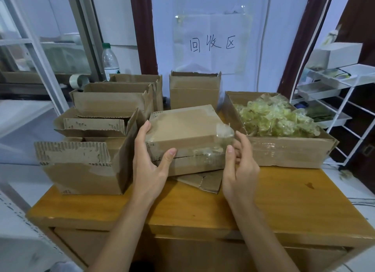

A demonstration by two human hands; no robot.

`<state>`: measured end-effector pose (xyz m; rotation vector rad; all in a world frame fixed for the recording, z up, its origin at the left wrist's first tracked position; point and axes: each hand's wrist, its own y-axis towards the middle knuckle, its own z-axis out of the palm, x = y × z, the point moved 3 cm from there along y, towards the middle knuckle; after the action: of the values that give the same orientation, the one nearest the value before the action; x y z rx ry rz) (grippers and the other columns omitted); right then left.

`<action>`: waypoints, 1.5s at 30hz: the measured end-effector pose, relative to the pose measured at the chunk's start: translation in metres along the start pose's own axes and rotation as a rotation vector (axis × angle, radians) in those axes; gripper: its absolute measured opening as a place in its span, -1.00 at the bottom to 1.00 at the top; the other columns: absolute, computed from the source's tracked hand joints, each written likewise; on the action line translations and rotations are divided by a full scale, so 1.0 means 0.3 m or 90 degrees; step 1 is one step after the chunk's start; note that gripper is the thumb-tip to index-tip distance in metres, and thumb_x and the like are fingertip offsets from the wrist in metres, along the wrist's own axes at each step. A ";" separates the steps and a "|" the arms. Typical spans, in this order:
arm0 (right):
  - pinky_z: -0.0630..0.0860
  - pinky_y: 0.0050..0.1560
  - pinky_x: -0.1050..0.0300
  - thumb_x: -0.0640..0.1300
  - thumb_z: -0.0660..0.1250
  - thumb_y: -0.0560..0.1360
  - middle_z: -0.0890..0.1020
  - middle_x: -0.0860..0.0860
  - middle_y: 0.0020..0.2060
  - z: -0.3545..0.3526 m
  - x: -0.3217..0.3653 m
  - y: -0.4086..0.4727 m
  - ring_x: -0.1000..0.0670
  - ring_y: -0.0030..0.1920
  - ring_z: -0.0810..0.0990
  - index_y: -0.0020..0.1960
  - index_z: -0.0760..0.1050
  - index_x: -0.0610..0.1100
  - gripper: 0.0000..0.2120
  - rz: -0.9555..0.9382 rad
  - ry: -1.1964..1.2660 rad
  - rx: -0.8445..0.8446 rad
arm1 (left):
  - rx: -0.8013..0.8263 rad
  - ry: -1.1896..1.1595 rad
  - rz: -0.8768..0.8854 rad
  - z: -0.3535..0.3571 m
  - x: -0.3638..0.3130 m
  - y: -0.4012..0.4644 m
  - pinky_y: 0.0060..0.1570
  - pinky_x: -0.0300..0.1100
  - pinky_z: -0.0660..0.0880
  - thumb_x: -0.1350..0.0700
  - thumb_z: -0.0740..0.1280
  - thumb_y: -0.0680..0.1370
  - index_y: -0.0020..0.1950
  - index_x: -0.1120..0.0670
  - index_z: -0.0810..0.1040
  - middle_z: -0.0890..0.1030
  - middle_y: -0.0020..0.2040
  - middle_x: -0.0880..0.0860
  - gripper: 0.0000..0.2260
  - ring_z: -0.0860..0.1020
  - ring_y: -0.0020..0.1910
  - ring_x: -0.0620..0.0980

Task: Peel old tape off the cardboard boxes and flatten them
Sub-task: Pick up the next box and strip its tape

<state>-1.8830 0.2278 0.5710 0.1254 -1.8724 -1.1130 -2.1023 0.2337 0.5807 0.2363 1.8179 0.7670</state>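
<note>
Cardboard fills the middle of my frame: a closed taped box (182,127) sits at the centre of the wooden worktop (284,200), on a flattened piece of cardboard (203,182). My left hand (150,156) grips its left near corner, thumb on the front face. My right hand (239,160) pinches the loose clear tape (223,132) at the box's right corner. Right of centre, an open box (284,151) holds crumpled peeled tape (272,117); opened boxes (87,170) stand at left.
</note>
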 end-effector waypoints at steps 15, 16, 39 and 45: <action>0.67 0.08 -0.01 -0.11 0.62 0.43 0.61 -0.10 0.18 -0.017 0.017 -0.014 -0.04 0.17 0.62 0.24 0.61 -0.31 -0.52 -0.145 -0.041 -0.022 | -0.008 -0.006 -0.022 0.005 0.012 -0.006 0.42 -0.22 0.36 -0.16 0.40 0.56 0.64 -0.19 0.15 0.29 0.55 -0.19 -0.30 0.28 0.52 -0.24; 0.68 0.06 -0.03 -0.14 0.63 0.43 0.58 -0.11 0.18 -0.016 0.016 -0.014 -0.06 0.15 0.61 0.25 0.59 -0.31 -0.52 -0.140 -0.048 -0.025 | -0.006 -0.002 -0.023 0.006 0.013 -0.007 0.42 -0.21 0.35 -0.16 0.40 0.57 0.64 -0.19 0.15 0.28 0.55 -0.20 -0.30 0.28 0.52 -0.23; 0.55 -0.01 0.31 -0.36 0.37 0.59 0.58 -0.09 0.04 -0.005 0.031 -0.022 0.10 -0.02 0.52 0.32 0.60 -0.31 -0.70 -0.215 -0.118 0.049 | -0.003 0.018 -0.031 0.012 0.020 -0.003 0.34 -0.38 0.32 -0.10 0.33 0.64 0.65 -0.12 0.17 0.29 0.50 -0.22 -0.38 0.26 0.45 -0.40; 0.64 -0.05 0.13 -0.33 0.43 0.57 0.54 -0.12 0.10 -0.021 0.012 -0.009 0.09 0.06 0.53 0.07 0.65 -0.29 -0.91 -0.170 -0.067 -0.009 | -0.020 0.004 -0.032 0.001 0.021 0.000 0.30 -0.51 0.31 -0.12 0.32 0.66 0.65 -0.10 0.18 0.31 0.50 -0.19 -0.41 0.28 0.43 -0.42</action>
<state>-1.8813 0.2206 0.5724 0.3220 -1.9816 -1.3342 -2.1044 0.2370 0.5759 0.1665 1.8093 0.7613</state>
